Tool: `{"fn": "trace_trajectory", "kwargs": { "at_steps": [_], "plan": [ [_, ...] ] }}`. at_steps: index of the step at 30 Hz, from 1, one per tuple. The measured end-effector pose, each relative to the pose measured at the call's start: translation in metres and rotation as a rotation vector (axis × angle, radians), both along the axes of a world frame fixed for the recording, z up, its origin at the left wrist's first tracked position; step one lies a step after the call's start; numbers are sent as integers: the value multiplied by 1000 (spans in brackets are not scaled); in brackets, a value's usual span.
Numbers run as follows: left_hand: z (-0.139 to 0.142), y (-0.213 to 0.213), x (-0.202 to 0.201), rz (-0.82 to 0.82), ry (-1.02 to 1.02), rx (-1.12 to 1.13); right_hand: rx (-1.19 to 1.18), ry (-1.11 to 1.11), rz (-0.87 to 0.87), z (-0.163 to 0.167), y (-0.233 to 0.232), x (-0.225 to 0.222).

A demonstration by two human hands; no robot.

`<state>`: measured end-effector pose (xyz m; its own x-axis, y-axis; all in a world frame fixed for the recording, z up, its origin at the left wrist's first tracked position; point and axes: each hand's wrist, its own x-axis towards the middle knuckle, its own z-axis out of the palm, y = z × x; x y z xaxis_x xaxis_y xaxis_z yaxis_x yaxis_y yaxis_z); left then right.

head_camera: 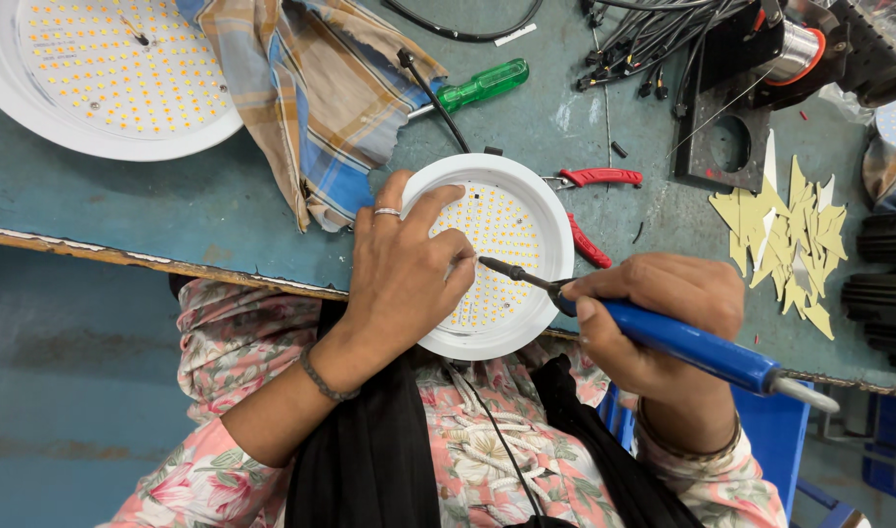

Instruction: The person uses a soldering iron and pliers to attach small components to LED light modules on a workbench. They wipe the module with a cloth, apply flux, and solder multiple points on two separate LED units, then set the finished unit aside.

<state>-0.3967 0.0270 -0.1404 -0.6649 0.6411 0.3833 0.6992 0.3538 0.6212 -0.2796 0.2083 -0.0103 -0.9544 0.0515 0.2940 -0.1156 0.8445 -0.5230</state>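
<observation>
The small round lamp [497, 256], a white dish with a panel of tiny yellow dots, lies at the near edge of the blue-green workbench [174, 205], partly overhanging it above the person's lap. The left hand [404, 269] rests flat over the lamp's left side, fingers spread and pressing down on the panel, closed around nothing but steadying it. The right hand [663, 303] is clamped around the blue handle of a soldering iron [653, 328], whose dark tip reaches in to the panel just beside the left fingertips. It looks like a soldering touch-up on one spot of the panel; the next move seems to call for a steady tip held on that single point, with the left fingers kept clear of the hot metal. Just right of the lamp lie red-handled pliers [594, 205], touching or nearly touching its rim. Above the lamp a green screwdriver [482, 86] sits beside a crumpled checked cloth [311, 88]. A larger lamp [106, 73] of the same kind lies far to the upper left of the small one. Well to the right are yellowish paper scraps [790, 240], and above those a bundle of black wires [653, 39]. The bench paint is worn and scratched.
</observation>
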Motion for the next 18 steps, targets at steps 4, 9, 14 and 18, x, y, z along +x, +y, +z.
{"fn": "trace_trajectory", "kwargs": {
  "at_steps": [4, 9, 14, 18],
  "plan": [
    [0, -1, 1, 12, 30, -11, -12, -8, 42, 5, -2, -5],
    [-1, -1, 1, 12, 28, 16, -25, 8, -27, 9, -2, -4],
    [-1, -2, -1, 14, 25, -9, -40, 24, -49, 9, 2, -2],
    [0, -3, -2, 14, 13, 4, -11, 13, -35, 3, 2, -6]
  ]
}}
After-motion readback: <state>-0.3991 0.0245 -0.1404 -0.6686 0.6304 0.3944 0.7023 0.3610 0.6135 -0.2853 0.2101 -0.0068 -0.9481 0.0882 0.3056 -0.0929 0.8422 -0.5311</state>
